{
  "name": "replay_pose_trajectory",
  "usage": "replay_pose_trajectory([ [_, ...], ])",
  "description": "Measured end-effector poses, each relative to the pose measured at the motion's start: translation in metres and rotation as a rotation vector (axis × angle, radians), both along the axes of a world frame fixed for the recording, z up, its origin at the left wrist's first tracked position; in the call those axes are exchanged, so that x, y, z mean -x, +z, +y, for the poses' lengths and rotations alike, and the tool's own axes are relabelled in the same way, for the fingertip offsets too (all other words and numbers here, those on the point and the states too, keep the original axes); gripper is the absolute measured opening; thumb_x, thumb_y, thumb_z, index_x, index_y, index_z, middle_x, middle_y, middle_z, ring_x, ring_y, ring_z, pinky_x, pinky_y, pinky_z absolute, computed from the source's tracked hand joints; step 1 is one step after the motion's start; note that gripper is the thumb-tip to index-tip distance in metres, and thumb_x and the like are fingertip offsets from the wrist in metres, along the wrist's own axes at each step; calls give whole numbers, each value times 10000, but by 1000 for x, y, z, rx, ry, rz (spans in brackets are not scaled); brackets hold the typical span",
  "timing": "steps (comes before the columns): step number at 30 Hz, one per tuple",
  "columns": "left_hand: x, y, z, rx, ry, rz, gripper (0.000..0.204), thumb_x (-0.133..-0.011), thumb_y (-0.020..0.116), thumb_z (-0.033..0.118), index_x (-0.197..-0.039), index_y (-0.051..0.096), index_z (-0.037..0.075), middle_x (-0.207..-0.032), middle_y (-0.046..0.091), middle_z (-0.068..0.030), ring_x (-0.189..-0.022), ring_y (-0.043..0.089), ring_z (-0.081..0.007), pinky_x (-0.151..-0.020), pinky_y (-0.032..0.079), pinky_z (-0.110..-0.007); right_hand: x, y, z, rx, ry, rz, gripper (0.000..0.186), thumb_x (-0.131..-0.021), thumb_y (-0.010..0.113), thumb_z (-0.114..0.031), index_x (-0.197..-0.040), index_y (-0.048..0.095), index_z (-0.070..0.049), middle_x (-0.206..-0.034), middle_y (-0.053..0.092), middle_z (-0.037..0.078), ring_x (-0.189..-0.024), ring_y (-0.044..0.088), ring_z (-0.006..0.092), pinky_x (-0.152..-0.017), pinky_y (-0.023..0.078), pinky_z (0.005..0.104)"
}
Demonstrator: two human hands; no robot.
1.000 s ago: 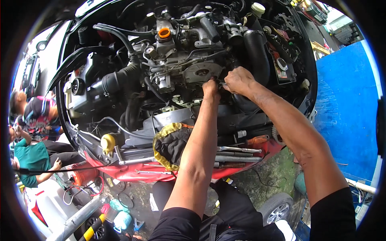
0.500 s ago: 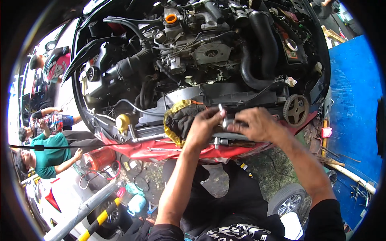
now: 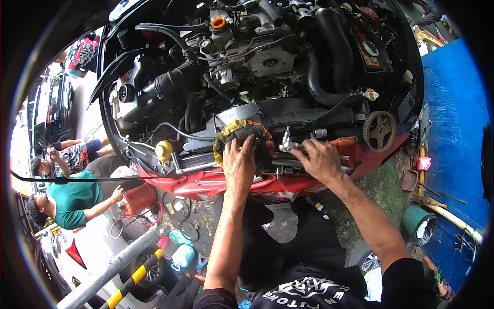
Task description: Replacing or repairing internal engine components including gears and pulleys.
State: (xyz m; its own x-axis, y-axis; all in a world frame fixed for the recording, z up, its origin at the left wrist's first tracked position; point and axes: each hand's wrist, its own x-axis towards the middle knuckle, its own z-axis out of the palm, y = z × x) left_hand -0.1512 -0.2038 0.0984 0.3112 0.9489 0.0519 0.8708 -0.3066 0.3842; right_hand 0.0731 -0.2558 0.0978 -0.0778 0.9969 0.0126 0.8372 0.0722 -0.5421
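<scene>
My left hand (image 3: 238, 160) is on a black cloth bag with yellow edging (image 3: 231, 130), its fingers curled over the bag's near side. The thumb side is partly hidden in the folds. My right hand (image 3: 323, 162) pinches a silver socket wrench (image 3: 286, 146) at the front edge of the engine bay. A short shaft stands up from the tool's head. Just beyond the right hand lie a silver socket (image 3: 320, 133) and a tool with an orange handle (image 3: 343, 141). A toothed pulley (image 3: 379, 132) rests farther right.
An engine (image 3: 270, 63) with thick black hoses (image 3: 334, 51) fills the open bay. A red cover (image 3: 175, 184) drapes the front edge, with a wrench (image 3: 210, 182) on it. A yellow-capped item (image 3: 163, 151) stands left. A person in a green shirt (image 3: 77, 198) is at far left.
My left hand has left the silver tool and moved left onto the cloth bag. My right hand has come lower and stays at the tool, which now sits at the front edge.
</scene>
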Motion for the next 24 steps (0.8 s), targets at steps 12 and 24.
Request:
replay_pose_trajectory([
  [12,-22,2,-21,-51,54,-154,268,-852,641,113,-1118,627,85,-1112,550,-146,-1039,510,-341,-901,421,-439,-15,-25,-14,-105,-41,-386,258,-791,626,-192,-1017,621,-66,-1071,558,112,-1045,514,299,-857,427,441],
  [24,-17,5,-17,-100,95,-243,277,-833,631,64,-1110,629,69,-1087,581,-130,-1052,529,-328,-916,425,-424,-221,-82,-71,-192,-1175,120,479,-884,624,-239,-1277,503,6,-1228,557,220,-1141,510,359,-979,383,439],
])
